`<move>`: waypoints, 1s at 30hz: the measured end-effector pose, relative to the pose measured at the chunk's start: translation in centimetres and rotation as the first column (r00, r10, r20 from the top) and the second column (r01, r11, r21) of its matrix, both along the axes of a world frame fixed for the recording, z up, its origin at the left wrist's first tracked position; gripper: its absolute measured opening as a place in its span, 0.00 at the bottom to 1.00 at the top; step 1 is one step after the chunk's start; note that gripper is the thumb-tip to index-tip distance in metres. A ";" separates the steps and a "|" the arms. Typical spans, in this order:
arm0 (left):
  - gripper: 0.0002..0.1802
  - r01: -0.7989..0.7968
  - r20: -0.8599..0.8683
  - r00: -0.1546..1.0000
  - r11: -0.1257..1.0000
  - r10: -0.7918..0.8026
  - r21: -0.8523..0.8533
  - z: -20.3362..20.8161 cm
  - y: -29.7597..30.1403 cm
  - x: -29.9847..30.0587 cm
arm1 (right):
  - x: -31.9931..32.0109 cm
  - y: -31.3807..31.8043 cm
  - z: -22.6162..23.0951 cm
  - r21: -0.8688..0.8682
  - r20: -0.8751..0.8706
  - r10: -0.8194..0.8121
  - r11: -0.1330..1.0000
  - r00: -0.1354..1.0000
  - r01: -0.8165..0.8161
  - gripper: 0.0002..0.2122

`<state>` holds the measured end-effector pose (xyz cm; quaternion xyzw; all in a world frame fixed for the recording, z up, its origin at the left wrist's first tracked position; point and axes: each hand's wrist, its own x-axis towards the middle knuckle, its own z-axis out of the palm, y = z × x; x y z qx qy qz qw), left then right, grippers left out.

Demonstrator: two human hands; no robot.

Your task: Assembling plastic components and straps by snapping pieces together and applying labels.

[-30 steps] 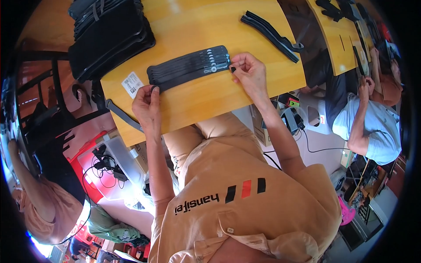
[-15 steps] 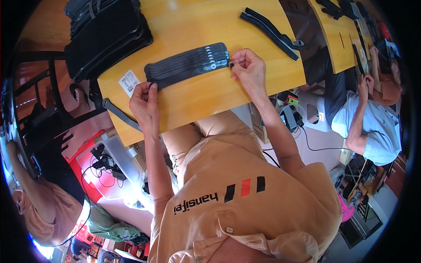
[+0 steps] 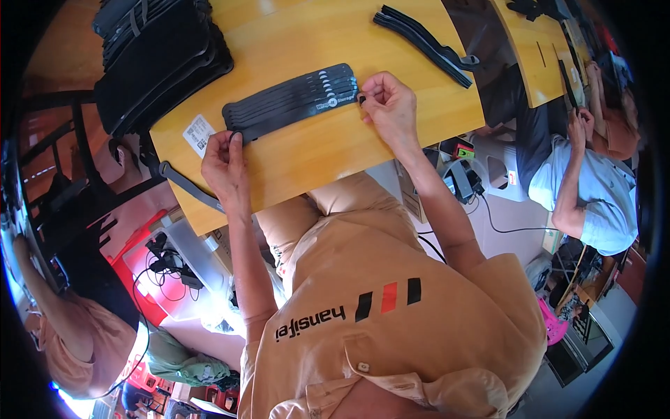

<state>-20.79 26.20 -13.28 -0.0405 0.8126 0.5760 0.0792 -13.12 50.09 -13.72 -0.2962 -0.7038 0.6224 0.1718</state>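
Observation:
A fanned stack of black straps [image 3: 292,101] lies flat across the yellow wooden table [image 3: 328,150]. My left hand [image 3: 225,167] pinches the left end of the stack, beside a small white label [image 3: 198,133]. My right hand [image 3: 388,106] pinches the right end, fingers curled at the strap tips. The stack stretches between the two hands, slightly tilted up to the right.
A tall pile of black straps [image 3: 157,59] sits at the table's far left. More black straps [image 3: 426,43] lie at the far right. One grey strap [image 3: 187,187] hangs off the left edge. Another person in a light shirt [image 3: 590,188] sits at the right.
Both hands hold the strap stack as before; the whole view has drifted slightly, the stack sitting a little lower and more level.

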 end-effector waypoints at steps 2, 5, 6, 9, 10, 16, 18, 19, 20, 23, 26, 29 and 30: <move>0.04 -0.001 -0.001 1.000 1.000 0.001 0.011 0.1 0.2 0.1 | 0.0 0.0 -0.1 -0.005 -0.001 0.002 1.000 1.000 -0.002 0.05; 0.04 -0.015 -0.028 1.000 1.000 0.015 0.015 0.1 0.3 0.4 | 0.0 0.0 -0.3 -0.003 -0.011 0.001 1.000 1.000 -0.001 0.05; 0.04 -0.028 -0.038 0.999 0.999 0.028 0.017 0.1 0.3 0.5 | 0.0 0.0 -0.4 0.003 -0.020 -0.001 1.000 1.000 0.001 0.05; 0.04 -0.041 -0.048 0.998 0.998 0.043 0.037 0.2 0.4 0.7 | 0.1 0.0 -0.5 0.008 -0.029 -0.009 1.000 1.000 0.009 0.05; 0.03 -0.042 -0.047 0.998 0.998 0.045 0.055 0.2 0.4 0.7 | 0.1 0.0 -0.5 0.008 -0.030 -0.009 1.000 1.000 0.009 0.05; 0.04 -0.047 -0.083 0.996 0.999 0.045 -0.018 0.1 0.5 0.5 | -0.1 -0.1 -0.4 0.025 -0.019 -0.017 1.000 1.000 0.018 0.05; 0.05 -0.043 -0.095 0.995 0.997 0.037 -0.062 -0.2 0.3 0.3 | -0.1 -0.2 -0.4 0.035 -0.017 -0.017 0.999 1.000 0.017 0.05; 0.05 -0.041 -0.105 0.994 0.993 0.029 -0.107 -0.3 0.2 0.2 | -0.1 -0.2 -0.4 0.034 -0.018 -0.015 0.999 1.000 0.016 0.05; 0.05 -0.043 -0.106 0.994 0.993 0.031 -0.109 -0.4 0.2 0.2 | -0.1 -0.3 -0.4 0.038 -0.023 -0.018 0.999 1.000 0.019 0.05; 0.07 -0.038 -0.155 0.988 0.963 -0.004 -0.267 -0.2 0.3 0.1 | -0.1 -0.1 -0.8 0.041 -0.029 -0.015 0.999 0.999 0.016 0.05; 0.08 -0.033 -0.125 0.992 0.951 -0.006 -0.308 0.0 0.4 0.0 | 0.2 0.2 -1.2 0.085 0.005 0.018 0.996 1.000 -0.018 0.06; 0.08 -0.025 -0.114 0.993 0.955 -0.009 -0.295 -0.1 0.4 0.1 | 0.2 0.2 -1.1 0.118 0.035 0.048 0.992 0.998 -0.052 0.07; 0.08 -0.030 -0.120 0.993 0.954 -0.007 -0.298 -0.1 0.5 0.1 | 0.2 0.1 -1.1 0.109 0.029 0.049 0.993 0.998 -0.052 0.07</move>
